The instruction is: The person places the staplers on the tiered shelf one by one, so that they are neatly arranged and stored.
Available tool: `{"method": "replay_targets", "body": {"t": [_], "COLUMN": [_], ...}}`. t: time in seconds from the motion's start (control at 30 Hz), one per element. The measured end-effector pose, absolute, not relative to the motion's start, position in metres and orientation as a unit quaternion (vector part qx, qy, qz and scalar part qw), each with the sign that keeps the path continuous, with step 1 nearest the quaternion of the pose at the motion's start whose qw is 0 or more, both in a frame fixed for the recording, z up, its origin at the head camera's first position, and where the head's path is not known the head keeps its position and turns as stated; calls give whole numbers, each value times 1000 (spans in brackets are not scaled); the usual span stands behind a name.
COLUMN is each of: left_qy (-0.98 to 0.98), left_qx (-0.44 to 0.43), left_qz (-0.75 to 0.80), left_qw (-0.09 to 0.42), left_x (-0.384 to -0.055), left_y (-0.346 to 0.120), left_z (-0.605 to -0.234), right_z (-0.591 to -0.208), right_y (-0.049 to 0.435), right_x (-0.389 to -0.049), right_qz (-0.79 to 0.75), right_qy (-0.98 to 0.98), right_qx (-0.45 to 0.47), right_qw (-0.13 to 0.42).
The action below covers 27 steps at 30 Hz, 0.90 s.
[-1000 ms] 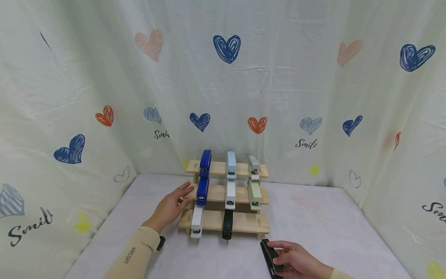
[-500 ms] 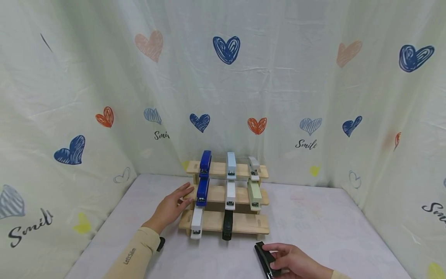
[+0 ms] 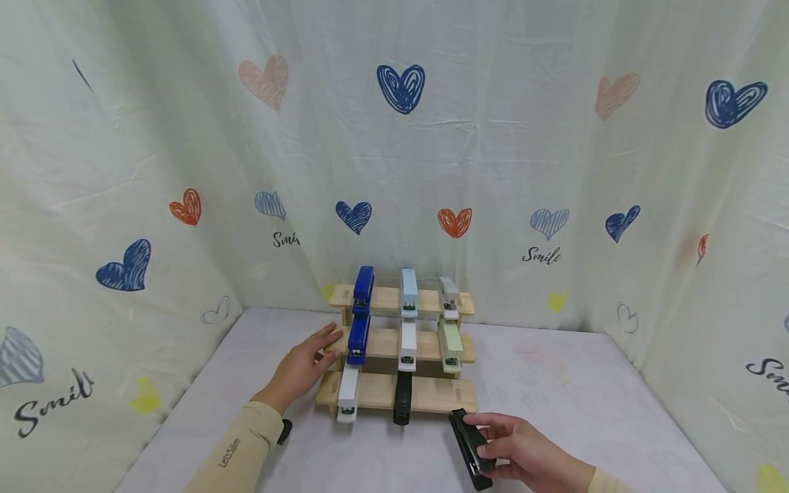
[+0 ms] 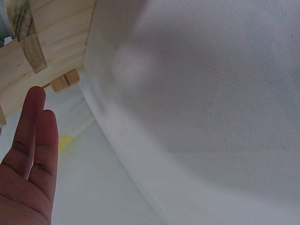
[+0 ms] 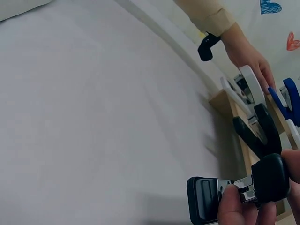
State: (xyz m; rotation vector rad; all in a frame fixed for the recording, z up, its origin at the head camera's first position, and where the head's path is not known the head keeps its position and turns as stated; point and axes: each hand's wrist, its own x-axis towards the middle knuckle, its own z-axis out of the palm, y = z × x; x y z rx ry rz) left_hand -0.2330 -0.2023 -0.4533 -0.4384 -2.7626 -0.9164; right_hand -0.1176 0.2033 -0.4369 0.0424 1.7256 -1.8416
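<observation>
A three-tier wooden rack stands on the table, with staplers lying across its shelves. My left hand rests at the rack's left side beside the middle shelf. Its fingers look straight in the left wrist view. Between thumb and fingers, my right hand grips a black stapler at the rack's front right corner. The right wrist view shows that stapler's black end and its metal part between top and base. On the bottom shelf sit a white stapler at the left and another black stapler in the middle.
Higher up are two dark blue staplers, a light blue stapler, a white stapler, a grey stapler and a pale green stapler. A curtain with printed hearts surrounds the white table.
My right hand has carried the black stapler left, then forward toward the rack's front right corner. My left hand and the racked staplers have stayed put.
</observation>
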Motion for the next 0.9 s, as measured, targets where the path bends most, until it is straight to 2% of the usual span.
{"method": "replay_targets", "body": {"t": [0.63,0.9], "left_qy": [-929,-929], "left_qx": [-157,-158], "left_qz": [-318,-319], "left_qw": [103,102], "left_x": [-233,-234], "left_y": [-204,-205], "left_z": [-455,-456], "right_z": [-432,-432], "right_y": [193,180], "right_x": [-138,-147], "right_qz": [-696,-697], "right_qy": [667,673], "right_qx": [27,72], "right_qw": [266,237]}}
